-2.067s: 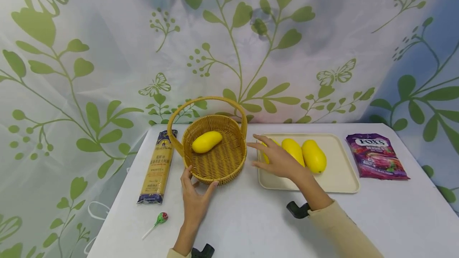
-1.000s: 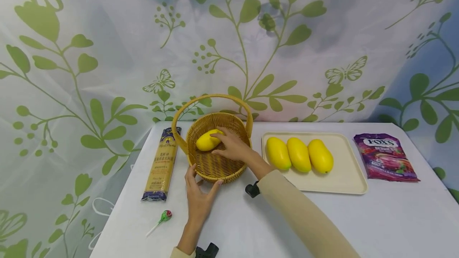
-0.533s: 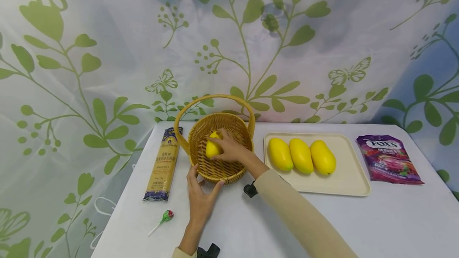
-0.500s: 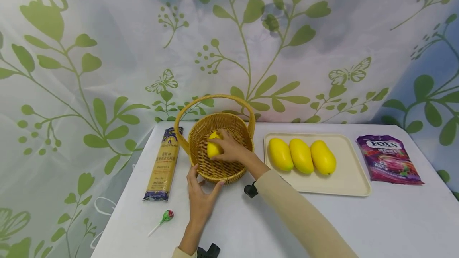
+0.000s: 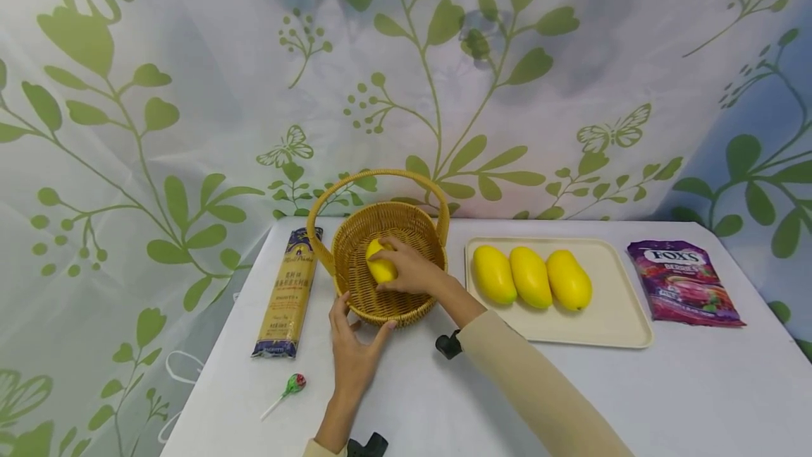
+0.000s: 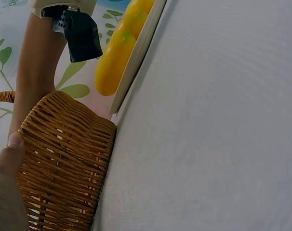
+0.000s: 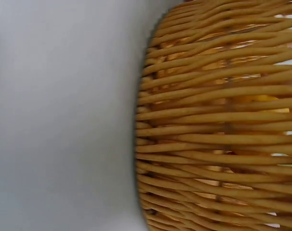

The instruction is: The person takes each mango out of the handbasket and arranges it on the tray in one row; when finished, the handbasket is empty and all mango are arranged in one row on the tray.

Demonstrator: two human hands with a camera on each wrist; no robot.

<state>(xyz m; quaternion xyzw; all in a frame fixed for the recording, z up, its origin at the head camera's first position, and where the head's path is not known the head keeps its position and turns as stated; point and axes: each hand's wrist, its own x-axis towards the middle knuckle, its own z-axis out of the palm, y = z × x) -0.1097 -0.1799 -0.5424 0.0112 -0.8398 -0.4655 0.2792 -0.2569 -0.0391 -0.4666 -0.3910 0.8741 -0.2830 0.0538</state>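
Note:
A yellow mango (image 5: 379, 260) lies inside the round wicker basket (image 5: 359, 302), whose tall loop handle arches over it. My right hand (image 5: 409, 268) reaches into the basket and grips the mango between thumb and fingers. With thumb and fingers spread round the near outer wall, my left hand (image 5: 355, 351) holds the basket. In the left wrist view, the left thumb (image 6: 10, 156) rests against the woven side of the basket. The right wrist view shows only the basket wall (image 7: 218, 125) and white tabletop; the right fingers are hidden there.
A cream tray (image 5: 612, 288) at right holds three mangoes (image 5: 531, 278). Beyond it lies a purple Fox's candy bag (image 5: 685, 284). A spaghetti pack (image 5: 287, 295) lies left of the basket, a lollipop (image 5: 292, 386) nearer the front. A leaf-patterned curtain (image 5: 406, 90) hangs behind the table.
My right hand has gone from over the tray into the basket and taken hold of the mango there. The mango has turned from lying crosswise to pointing more front to back.

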